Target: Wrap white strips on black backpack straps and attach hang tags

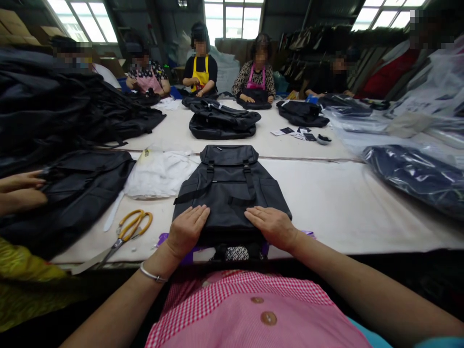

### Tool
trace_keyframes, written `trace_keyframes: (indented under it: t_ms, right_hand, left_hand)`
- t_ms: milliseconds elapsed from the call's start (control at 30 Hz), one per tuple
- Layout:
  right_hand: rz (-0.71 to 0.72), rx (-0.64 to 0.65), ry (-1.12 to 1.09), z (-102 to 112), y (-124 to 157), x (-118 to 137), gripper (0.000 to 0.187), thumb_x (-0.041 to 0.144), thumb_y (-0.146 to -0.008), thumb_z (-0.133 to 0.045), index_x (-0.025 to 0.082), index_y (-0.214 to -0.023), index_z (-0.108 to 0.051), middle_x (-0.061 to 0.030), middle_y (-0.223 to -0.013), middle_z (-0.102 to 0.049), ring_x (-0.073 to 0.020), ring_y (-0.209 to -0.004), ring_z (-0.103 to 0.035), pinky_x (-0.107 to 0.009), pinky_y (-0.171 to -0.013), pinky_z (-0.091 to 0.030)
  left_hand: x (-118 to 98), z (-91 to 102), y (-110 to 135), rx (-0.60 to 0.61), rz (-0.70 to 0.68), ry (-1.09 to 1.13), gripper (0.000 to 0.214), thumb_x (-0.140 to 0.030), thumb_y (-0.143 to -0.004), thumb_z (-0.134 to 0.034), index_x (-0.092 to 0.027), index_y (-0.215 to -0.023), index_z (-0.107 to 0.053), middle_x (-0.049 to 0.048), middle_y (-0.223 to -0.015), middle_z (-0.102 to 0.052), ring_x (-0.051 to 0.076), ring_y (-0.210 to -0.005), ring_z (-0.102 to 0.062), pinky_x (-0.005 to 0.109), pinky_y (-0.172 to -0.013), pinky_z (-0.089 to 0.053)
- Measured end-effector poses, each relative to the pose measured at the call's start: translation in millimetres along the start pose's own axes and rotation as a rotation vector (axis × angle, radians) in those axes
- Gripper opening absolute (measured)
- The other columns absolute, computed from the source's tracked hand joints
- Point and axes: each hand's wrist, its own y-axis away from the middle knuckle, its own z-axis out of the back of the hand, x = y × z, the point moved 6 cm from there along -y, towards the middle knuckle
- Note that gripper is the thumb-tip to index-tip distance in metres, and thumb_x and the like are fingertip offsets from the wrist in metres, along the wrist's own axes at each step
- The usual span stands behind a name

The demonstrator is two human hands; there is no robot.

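Near left: orange-handled scissors [118, 242] on the pale table [326, 193], blades toward the near edge; white strip [113, 211] just left of them; white plastic bag [157, 175] farther right; left side, heap of black bags [47, 104]; far middle, stacked black bags [223, 122]; to their right, scattered cards [297, 134]; right side, dark bag in clear plastic [416, 171]; far side, person in yellow apron [200, 72]; window [234, 24] behind.

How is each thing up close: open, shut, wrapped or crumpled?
Backpack: lying down, top flap down
Left grip: open, flat on the backpack
Right grip: open, flat on the backpack
Scissors: lying loose, held by nobody
White bundle: crumpled
Right bag: wrapped in clear plastic
Left bag: lying down, another person's hands at it
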Motion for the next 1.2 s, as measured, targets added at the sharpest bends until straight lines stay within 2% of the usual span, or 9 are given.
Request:
trace_keyframes:
  t_ms: [300, 467, 567, 633, 733, 867, 1000, 1067, 1200]
  right_hand:
    - [-0.051, -0.109, 0.030, -7.4, 24.2, -22.4, 0.036, 0.006, -0.088, -0.047, 0.010, -0.120, -0.064, -0.0135, -0.116, -0.069, -0.0230, -0.107, -0.065, -0.037, -0.094, -0.053]
    - [-0.057, -0.133, 0.000, 15.2, 20.9, -8.9, 0.041, 0.008, -0.088, -0.047, 0.012, -0.128, -0.059, -0.0142, -0.128, -0.062, -0.0270, -0.125, -0.053, -0.044, -0.100, -0.049]
    - [0.120, -0.120, -0.111, 35.1, 16.0, 22.4, 0.037, 0.016, -0.092, -0.048, 0.017, -0.127, -0.059, -0.0073, -0.137, -0.056, -0.0245, -0.137, -0.040, -0.046, -0.108, -0.043]
    - [0.304, -0.042, -0.185, 36.8, 6.9, 50.2, 0.032, 0.021, -0.095, -0.043, 0.021, -0.121, -0.063, -0.0003, -0.134, -0.059, -0.0167, -0.134, -0.044, -0.035, -0.109, -0.043]
    - [0.378, 0.018, -0.183, 15.1, -21.4, 77.6, 0.030, 0.024, -0.095, -0.045, 0.032, -0.114, -0.067, 0.0072, -0.129, -0.062, -0.0080, -0.125, -0.052, -0.016, -0.107, -0.040]
    - [0.453, -0.121, -0.144, -48.1, -65.5, 105.5, 0.013, 0.038, -0.085, -0.063, 0.036, -0.094, -0.073, 0.0097, -0.111, -0.072, -0.0072, -0.108, -0.063, -0.009, -0.096, -0.044]
    - [0.228, -0.168, -0.144, -101.6, -90.4, 103.8, 0.026, 0.050, -0.074, -0.073, 0.043, -0.098, -0.070, 0.0176, -0.119, -0.067, -0.0057, -0.118, -0.057, -0.007, -0.097, -0.042]
    - [0.149, -0.122, -0.162, -100.9, -85.9, 93.8, 0.027, 0.052, -0.077, -0.070, 0.043, -0.103, -0.069, 0.0164, -0.121, -0.066, -0.0068, -0.118, -0.057, -0.008, -0.099, -0.041]
    - [0.132, 0.027, -0.194, -53.6, -45.6, 60.3, 0.034, 0.048, -0.082, -0.065, 0.034, -0.113, -0.068, 0.0061, -0.126, -0.065, -0.0158, -0.119, -0.057, -0.019, -0.104, -0.043]
  left_hand:
    - [-32.7, 20.4, -45.9, 0.238, 0.015, 0.087, 0.047, -0.010, -0.084, -0.050, -0.013, -0.131, -0.054, 0.0160, -0.134, -0.057, 0.032, -0.126, -0.052, 0.055, -0.102, -0.043]
    - [-52.8, 9.8, -66.3, 0.286, -0.050, 0.148, 0.035, -0.006, -0.087, -0.047, -0.011, -0.119, -0.060, 0.0149, -0.118, -0.067, 0.022, -0.108, -0.064, 0.037, -0.092, -0.053]
    - [-47.7, 4.5, -65.6, 0.253, -0.023, 0.142, 0.035, -0.005, -0.086, -0.048, -0.010, -0.118, -0.061, 0.0151, -0.116, -0.068, 0.022, -0.106, -0.066, 0.035, -0.091, -0.054]
    - [-44.8, 4.2, -65.2, 0.242, -0.024, 0.148, 0.039, -0.003, -0.084, -0.046, -0.010, -0.119, -0.061, 0.0156, -0.118, -0.067, 0.023, -0.106, -0.066, 0.036, -0.090, -0.055]
    - [-41.9, 5.0, -67.3, 0.264, -0.025, 0.151, 0.046, 0.000, -0.082, -0.042, -0.011, -0.122, -0.062, 0.0158, -0.121, -0.066, 0.023, -0.107, -0.066, 0.036, -0.089, -0.056]
    - [-43.1, 5.2, -68.3, 0.269, -0.072, 0.108, 0.052, 0.002, -0.079, -0.039, -0.012, -0.123, -0.063, 0.0139, -0.121, -0.066, 0.024, -0.108, -0.066, 0.036, -0.088, -0.056]
    - [-46.8, 1.8, -57.7, 0.188, -0.127, 0.092, 0.050, 0.000, -0.078, -0.041, -0.011, -0.122, -0.064, 0.0139, -0.121, -0.067, 0.026, -0.106, -0.066, 0.037, -0.087, -0.057]
    - [-49.5, -0.4, -49.0, 0.134, -0.143, 0.082, 0.049, -0.002, -0.080, -0.042, -0.011, -0.124, -0.062, 0.0143, -0.123, -0.065, 0.027, -0.109, -0.065, 0.039, -0.089, -0.056]
    - [-57.0, -4.2, -34.2, 0.063, -0.130, 0.026, 0.047, -0.005, -0.086, -0.040, -0.012, -0.128, -0.059, 0.0135, -0.129, -0.062, 0.028, -0.116, -0.060, 0.042, -0.093, -0.054]
